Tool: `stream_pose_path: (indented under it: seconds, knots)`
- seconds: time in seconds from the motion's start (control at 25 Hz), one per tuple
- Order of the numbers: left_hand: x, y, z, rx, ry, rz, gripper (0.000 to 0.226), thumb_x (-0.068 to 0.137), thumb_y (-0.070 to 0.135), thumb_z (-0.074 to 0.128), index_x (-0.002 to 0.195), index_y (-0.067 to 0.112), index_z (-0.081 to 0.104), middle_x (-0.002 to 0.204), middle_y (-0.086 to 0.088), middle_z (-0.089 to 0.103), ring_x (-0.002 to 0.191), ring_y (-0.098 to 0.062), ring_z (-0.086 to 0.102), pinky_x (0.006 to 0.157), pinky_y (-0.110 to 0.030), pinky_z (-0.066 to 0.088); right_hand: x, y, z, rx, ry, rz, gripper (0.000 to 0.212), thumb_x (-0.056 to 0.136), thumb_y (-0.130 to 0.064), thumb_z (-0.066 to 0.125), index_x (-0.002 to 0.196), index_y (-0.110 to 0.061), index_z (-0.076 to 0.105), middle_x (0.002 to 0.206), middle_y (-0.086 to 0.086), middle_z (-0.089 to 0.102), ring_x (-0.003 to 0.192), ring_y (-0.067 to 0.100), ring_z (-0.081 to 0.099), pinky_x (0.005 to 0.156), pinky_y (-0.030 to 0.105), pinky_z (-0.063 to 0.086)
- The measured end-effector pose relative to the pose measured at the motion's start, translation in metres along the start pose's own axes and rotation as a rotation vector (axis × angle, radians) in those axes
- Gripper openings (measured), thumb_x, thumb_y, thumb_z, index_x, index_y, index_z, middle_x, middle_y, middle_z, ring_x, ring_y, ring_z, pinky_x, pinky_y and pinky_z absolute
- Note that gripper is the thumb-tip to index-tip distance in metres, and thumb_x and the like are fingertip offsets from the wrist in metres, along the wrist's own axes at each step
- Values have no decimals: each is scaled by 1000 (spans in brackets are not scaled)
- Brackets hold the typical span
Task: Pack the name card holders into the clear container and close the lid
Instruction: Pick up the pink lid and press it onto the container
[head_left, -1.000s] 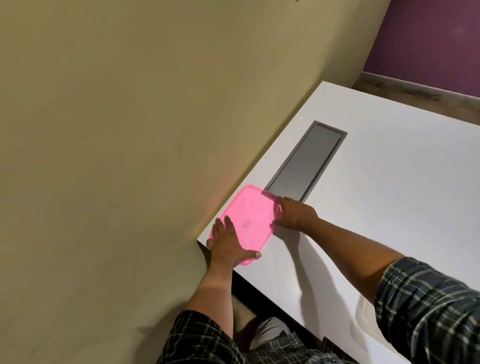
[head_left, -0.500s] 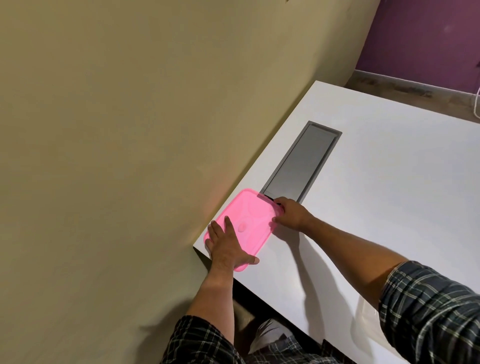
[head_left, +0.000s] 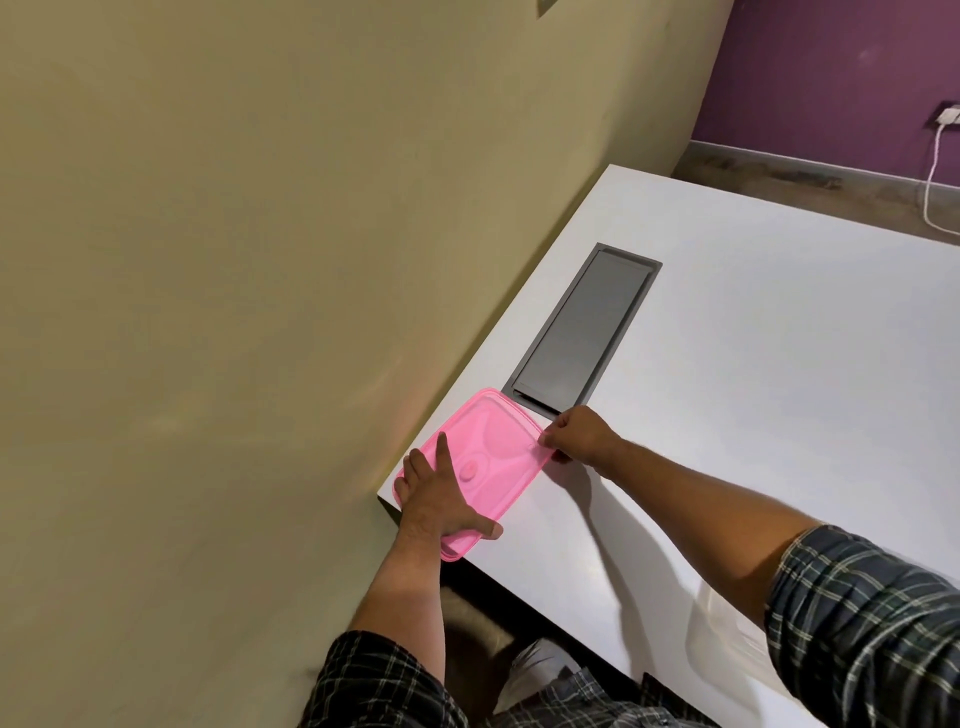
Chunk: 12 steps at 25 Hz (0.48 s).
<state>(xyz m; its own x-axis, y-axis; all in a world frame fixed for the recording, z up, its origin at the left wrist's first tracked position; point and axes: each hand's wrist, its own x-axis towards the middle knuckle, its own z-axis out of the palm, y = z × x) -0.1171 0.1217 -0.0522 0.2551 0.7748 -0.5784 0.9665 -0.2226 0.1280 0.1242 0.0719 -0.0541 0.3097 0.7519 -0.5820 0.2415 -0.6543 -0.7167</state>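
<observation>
Since the earlier frame the right hand (head_left: 579, 435) has shifted from the far corner to the right edge of the pink rectangular plastic lid (head_left: 485, 460), pinching it. The left hand (head_left: 434, 499) presses flat on the lid at the white table's (head_left: 727, 415) near-left corner beside the grey inset panel (head_left: 584, 332).

White desk (head_left: 779, 415) against beige wall (head_left: 260, 260), purple wall (head_left: 831, 67) beyond.

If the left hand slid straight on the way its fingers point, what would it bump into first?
Probably nothing solid soon: the left hand lies flat on the pink lid, fingers pointing along it toward the grey panel set in the table. It would cross the lid first, then likely reach that panel.
</observation>
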Motion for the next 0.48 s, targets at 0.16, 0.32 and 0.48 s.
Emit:
stream_pose_path:
  seconds: [0.16, 0.32, 0.48]
  knots:
    - [-15, 11, -10, -102, -3, 2, 171, 34, 75, 87, 154, 26, -25, 162, -24, -1, 152, -42, 4, 120, -56, 13, -15, -4, -12, 1, -15, -56, 21, 92, -15, 65, 79, 1, 70, 70, 14, 74, 59, 22, 69, 53, 28, 53]
    - [-24, 39, -25, -378, 59, -38, 136, 61, 84, 70, 159, 24, -3, 158, -17, 17, 143, -43, 29, 117, -55, 23, -34, -8, -46, 52, -8, -195, 19, 98, -17, 58, 83, -7, 61, 72, 11, 75, 57, 22, 73, 43, 26, 48]
    - [-26, 81, -42, -529, 153, -175, 85, 90, 78, 30, 154, 23, 23, 153, -17, 33, 135, -42, 40, 113, -55, 26, -54, 7, -92, 178, 100, -274, 20, 101, -21, 57, 96, -2, 58, 81, 15, 76, 64, 29, 75, 52, 34, 57]
